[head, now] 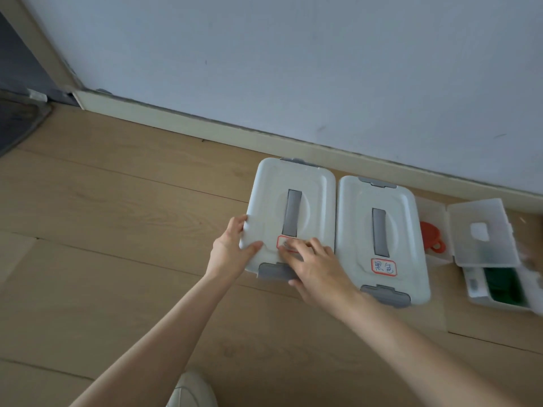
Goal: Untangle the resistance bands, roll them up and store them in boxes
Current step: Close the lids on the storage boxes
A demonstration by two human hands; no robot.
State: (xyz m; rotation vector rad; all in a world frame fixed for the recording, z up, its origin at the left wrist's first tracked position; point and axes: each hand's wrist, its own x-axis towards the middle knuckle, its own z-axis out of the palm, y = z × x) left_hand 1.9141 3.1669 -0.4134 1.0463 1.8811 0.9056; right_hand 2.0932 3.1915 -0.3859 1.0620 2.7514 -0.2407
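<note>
Left hand [232, 248] grips left box [289, 215] at its left edge; right hand [316, 262] fingers spread on lid by front latch [276, 271]. No bands visible, box near wall. Risk: latch snaps or box slides against 2nd box [382, 239].

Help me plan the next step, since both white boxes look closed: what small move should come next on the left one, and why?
Probably flip up the near grey latch of the left white box. Its lid is on, the left hand grips its left edge, and the right hand rests on the lid just above that latch. The right white box stays untouched.
</note>
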